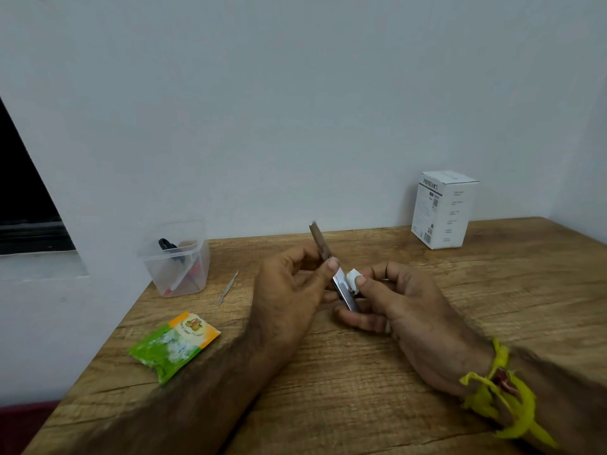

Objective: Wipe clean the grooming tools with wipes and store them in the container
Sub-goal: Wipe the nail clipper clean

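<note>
Pinching nail clipper (pixel 331 270) and wipe (pixel 354 278)

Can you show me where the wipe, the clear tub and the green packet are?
wipe (pixel 354 277), head view, white folded wad.
clear tub (pixel 193 257), head view, front wall.
green packet (pixel 164 351), head view, green middle.

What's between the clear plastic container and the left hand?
In the head view, a slim metal grooming tool lies on the wooden table between the clear plastic container and the left hand, touching neither.

plain room at home: wooden table (pixel 377 372) against bare white wall (pixel 295 110).
</note>
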### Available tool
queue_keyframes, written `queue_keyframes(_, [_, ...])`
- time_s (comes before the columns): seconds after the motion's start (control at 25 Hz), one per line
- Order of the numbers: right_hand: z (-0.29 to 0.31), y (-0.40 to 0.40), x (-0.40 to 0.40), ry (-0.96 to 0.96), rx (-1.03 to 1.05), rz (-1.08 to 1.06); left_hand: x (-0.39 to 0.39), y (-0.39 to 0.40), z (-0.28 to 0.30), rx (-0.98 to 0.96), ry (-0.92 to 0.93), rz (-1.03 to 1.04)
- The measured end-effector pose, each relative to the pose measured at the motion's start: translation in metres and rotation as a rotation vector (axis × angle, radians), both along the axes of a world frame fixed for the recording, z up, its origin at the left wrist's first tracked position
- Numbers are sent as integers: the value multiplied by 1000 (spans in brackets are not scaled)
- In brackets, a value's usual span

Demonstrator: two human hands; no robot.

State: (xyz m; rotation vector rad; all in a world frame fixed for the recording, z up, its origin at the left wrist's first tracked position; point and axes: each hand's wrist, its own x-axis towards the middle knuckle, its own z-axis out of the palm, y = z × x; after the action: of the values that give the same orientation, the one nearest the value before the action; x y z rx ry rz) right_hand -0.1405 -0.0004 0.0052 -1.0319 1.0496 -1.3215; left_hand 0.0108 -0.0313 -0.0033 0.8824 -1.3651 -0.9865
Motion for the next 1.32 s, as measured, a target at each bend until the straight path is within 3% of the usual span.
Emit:
queue_keyframes(0.2, [2, 1, 0, 18, 8, -14, 2, -5, -4, -156, -148, 121])
queue_keyframes(0.44, [-1, -6, -5, -42, 104, -30, 6, -8, -6, -230, -338, 73])
queue_keyframes(0.64, [4, -8, -10, -30, 96, -1, 13, -9, -2, -532, -740, 147])
queue_keyframes(0.76, [7, -9, -11, -6, 69, 3, 15, -11, -1, -573, -734, 99])
queue_keyframes(0.96, [11, -13, -18, -16, 96, -36, 19, -11, -2, -446, -650, 49])
queue_keyframes(1.2, [9, -16, -21, -80, 77, -64, 15, -7, 1, -387, -831, 35])
queue_keyframes(1.32, [7, -15, -19, -52, 21, -65, 14, -5, 2, -375, -779, 87])
